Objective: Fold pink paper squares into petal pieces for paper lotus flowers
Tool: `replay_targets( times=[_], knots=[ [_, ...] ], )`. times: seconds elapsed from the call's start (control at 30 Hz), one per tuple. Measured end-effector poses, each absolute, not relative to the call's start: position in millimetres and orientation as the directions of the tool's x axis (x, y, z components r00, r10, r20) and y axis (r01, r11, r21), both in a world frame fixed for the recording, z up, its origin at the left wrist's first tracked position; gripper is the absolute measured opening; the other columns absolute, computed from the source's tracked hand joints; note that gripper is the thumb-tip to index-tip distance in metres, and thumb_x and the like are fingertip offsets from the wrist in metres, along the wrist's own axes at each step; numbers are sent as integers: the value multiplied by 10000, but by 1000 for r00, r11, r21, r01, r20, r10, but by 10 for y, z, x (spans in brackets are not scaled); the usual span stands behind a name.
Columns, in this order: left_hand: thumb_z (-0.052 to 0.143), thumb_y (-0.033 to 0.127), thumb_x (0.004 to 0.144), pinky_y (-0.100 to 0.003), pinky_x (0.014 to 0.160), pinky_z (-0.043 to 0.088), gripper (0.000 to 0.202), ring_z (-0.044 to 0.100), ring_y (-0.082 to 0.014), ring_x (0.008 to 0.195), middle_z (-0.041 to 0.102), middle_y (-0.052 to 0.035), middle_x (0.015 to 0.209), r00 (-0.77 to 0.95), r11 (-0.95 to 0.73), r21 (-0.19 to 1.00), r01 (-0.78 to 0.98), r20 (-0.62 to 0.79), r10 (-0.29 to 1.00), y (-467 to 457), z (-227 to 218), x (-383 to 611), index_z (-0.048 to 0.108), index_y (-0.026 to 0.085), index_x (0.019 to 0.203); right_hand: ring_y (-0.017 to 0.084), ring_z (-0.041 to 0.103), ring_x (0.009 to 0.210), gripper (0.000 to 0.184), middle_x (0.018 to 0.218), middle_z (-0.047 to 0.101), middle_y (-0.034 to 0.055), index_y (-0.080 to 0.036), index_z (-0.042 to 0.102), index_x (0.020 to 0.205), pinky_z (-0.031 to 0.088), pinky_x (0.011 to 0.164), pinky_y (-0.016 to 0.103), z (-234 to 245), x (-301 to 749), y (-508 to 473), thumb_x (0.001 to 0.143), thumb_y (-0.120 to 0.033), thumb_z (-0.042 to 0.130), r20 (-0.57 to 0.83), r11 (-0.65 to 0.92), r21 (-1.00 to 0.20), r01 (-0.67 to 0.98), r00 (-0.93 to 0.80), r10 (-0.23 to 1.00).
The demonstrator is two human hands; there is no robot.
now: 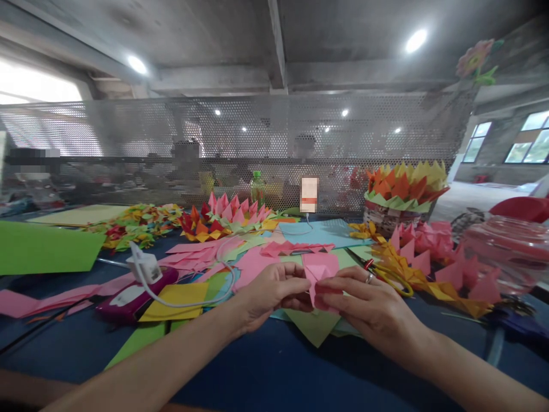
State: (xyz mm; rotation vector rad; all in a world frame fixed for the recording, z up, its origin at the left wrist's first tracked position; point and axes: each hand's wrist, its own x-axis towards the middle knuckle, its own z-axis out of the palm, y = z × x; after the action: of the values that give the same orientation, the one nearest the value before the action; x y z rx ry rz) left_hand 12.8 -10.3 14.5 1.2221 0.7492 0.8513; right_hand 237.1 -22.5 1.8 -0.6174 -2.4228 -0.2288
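Note:
Both hands meet over the blue table [266, 366] and pinch a small folded piece of pink paper [318, 278]. My left hand [270, 297] grips its left edge with curled fingers. My right hand [369, 309], a ring on one finger, holds its right and lower side. Under the hands lies a light green sheet [315, 326] with a pointed corner toward me. More pink, green and blue sheets spread just behind the hands.
A white charger with cable [146, 266] rests on a magenta device [132, 297] at left. Yellow-handled scissors [388, 277] lie right of the hands. Folded paper flowers [231, 214], a paper basket [403, 191], a clear jar [510, 252] and a perforated screen [240, 149] stand behind.

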Motion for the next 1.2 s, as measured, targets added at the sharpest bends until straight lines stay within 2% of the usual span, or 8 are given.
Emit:
replay_targets(
  times=[0.17,0.3,0.43,0.57,0.67,0.83,0.93,1.2],
  knots=[
    [783,419,725,-244,700,542,336,640,-112,644,664,-29,707,480,118,987,-111,-51,876,-99,111,130,682,108,805,219,551,1083,266,1202,675,38,-245,650,1148,516,868,348,24,2364,-246,962,-144,489,606,882,71,467,-722,333],
    [822,465,647,-245,688,535,397,641,-123,637,675,-41,691,423,128,988,-91,-78,903,-95,104,123,704,97,741,212,563,1108,324,1226,659,54,-236,612,1222,519,884,349,25,2361,-269,946,-113,493,568,885,58,462,-745,351],
    [843,447,615,-241,674,524,388,613,-112,608,661,-32,654,377,118,987,-105,-70,924,-94,129,117,695,98,699,198,593,1086,316,1179,677,55,-228,585,1240,512,918,347,11,2362,-262,939,-144,532,604,881,-32,471,-693,393],
    [848,435,611,-245,685,525,384,624,-117,617,669,-34,666,379,129,987,-100,-82,922,-91,140,113,703,99,729,203,594,1032,176,1119,684,48,-242,650,1080,506,871,344,18,2345,-237,930,-181,580,627,893,-97,440,-670,398],
    [846,432,615,-247,690,532,380,639,-123,627,683,-40,685,388,118,989,-89,-74,919,-102,135,119,707,100,736,190,583,977,141,1059,679,44,-241,669,1005,491,826,327,35,2310,-237,937,-165,572,634,901,-159,403,-658,406],
    [828,453,640,-251,691,543,386,650,-128,628,699,-51,702,400,92,992,-88,-49,915,-149,133,146,716,97,737,163,594,921,130,961,641,40,-234,684,958,482,808,295,29,2249,-269,922,-148,593,629,851,-364,379,-574,524],
    [830,443,644,-230,675,536,372,646,-121,624,699,-48,695,411,92,992,-84,-50,910,-174,133,165,722,99,736,171,585,918,73,952,587,43,-229,685,880,475,803,297,12,2230,-283,892,-181,633,642,796,-440,416,-473,603],
    [803,468,687,-224,692,535,370,640,-118,654,691,-42,713,433,67,995,-74,-28,901,-200,140,201,733,110,755,203,568,963,85,1023,537,58,-226,651,791,452,827,345,-5,2204,-295,871,-254,641,629,697,-498,517,-339,700]
  ],
)
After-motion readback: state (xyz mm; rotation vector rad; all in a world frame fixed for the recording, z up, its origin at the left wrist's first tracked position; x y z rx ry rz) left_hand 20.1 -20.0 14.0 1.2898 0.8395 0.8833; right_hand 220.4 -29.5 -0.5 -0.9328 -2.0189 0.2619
